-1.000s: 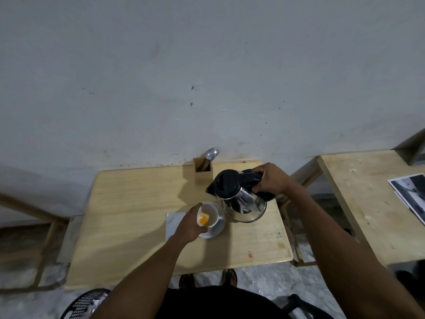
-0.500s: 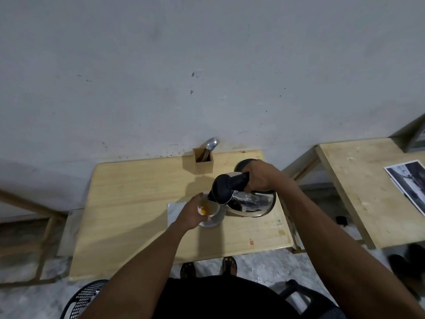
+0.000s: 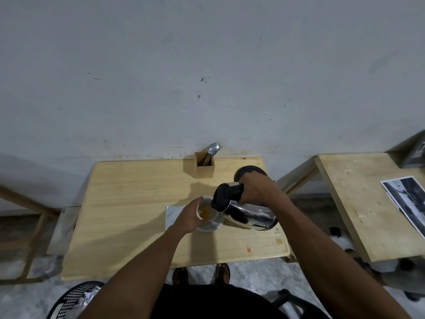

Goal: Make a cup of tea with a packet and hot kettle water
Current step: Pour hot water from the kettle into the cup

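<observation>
No readable txt anywhere; small red mark on table (image 3: 249, 250), below-right of the left hand (image 3: 189, 216), too tiny to read.

Silver-and-black kettle (image 3: 247, 211), white cup (image 3: 205, 209) of amber liquid, pale wooden table (image 3: 128, 203)

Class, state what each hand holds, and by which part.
Right hand grips the kettle by its black handle; left hand holds the cup by its side.

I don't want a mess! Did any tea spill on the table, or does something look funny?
No spill shows. The kettle is tipped steeply over the cup, but that is just pouring. The left hand steadies the cup on its saucer; the right hand holds the handle. Nothing stands out.
</observation>
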